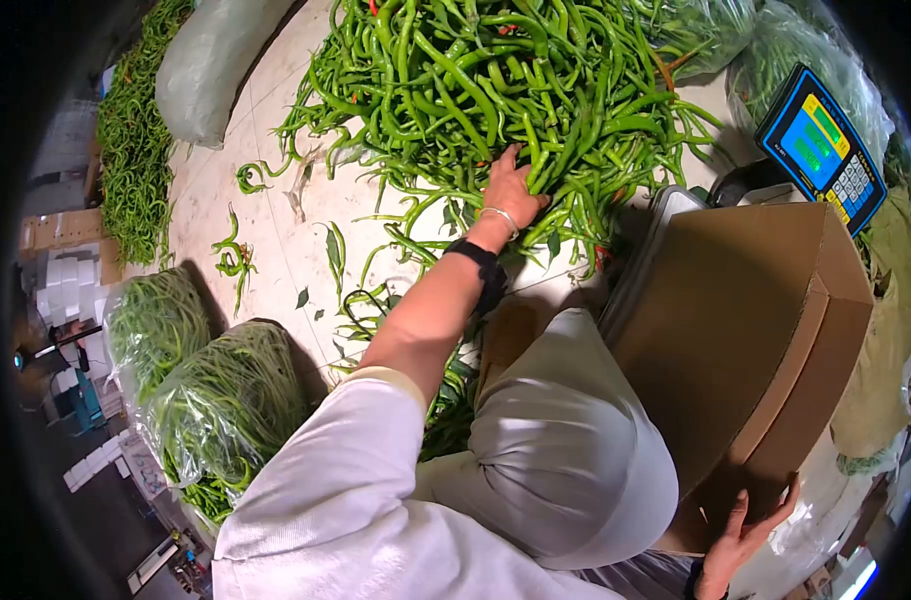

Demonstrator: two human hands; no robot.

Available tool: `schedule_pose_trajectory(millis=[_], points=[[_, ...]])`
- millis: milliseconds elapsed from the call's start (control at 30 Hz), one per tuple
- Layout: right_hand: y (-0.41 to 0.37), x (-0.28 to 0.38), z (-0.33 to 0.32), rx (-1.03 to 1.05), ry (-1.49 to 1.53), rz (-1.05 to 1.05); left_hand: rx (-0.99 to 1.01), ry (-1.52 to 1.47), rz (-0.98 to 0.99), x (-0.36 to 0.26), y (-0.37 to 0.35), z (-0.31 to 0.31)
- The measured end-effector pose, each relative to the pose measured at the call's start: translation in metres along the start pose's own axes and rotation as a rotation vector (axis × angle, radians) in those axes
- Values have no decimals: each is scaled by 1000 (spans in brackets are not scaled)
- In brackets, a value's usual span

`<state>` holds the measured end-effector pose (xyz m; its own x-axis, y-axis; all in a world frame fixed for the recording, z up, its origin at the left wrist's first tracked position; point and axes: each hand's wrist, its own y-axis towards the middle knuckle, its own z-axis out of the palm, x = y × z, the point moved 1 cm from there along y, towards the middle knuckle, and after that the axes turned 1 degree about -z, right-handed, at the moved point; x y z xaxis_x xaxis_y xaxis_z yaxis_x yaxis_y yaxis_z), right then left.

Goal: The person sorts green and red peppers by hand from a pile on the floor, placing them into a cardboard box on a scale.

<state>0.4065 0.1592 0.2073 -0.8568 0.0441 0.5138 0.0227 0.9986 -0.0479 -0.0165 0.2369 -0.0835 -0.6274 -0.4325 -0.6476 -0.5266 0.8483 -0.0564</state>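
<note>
My left hand (516, 195) reaches into the near edge of a large heap of long green chili peppers (476, 70) on the floor. Its thumb and a fingertip show around a few peppers; the other fingers are partly buried. At the lower right, my right hand (741, 540) holds the near edge of an open cardboard box (726, 330), thumb and fingers against the board. The box is tilted beside my knee, on or against a scale platform (676, 205). I cannot see what is inside it.
A scale display (821, 150) stands behind the box. Clear bags of peppers (226, 400) sit at the left. Loose peppers (336, 255) lie scattered on the pale floor. Another pepper pile (136, 150) and a stuffed pale sack (211, 70) are at the upper left.
</note>
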Motion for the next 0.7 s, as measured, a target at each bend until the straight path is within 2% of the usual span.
schedule_pose_trajectory(millis=[133, 233, 267, 300, 367, 467, 533, 633, 700], points=[[0, 2, -3, -3, 9, -5, -16, 138, -39, -6, 3, 0], [0, 2, -9, -19, -8, -98, 13, 189, -8, -3, -3, -20], [0, -4, -11, -4, -75, -121, -4, 13, 91, 11, -2, -24], [0, -7, -12, 14, -140, -145, 87, -165, 68, 8, -7, -46], [-3, -3, -15, -6, -123, -136, 139, -378, 130, 5, -21, -88], [-8, -2, -16, -28, -29, -185, 413, -836, -83, -1, -47, -155], [-10, -5, -17, -41, 60, -259, 361, -875, -70, -20, -64, -206], [-16, -16, -19, -34, -3, -309, 328, -981, 23, -39, -84, -267], [-17, -22, -19, -61, -35, -338, 345, -1202, 104, -57, -97, -299]])
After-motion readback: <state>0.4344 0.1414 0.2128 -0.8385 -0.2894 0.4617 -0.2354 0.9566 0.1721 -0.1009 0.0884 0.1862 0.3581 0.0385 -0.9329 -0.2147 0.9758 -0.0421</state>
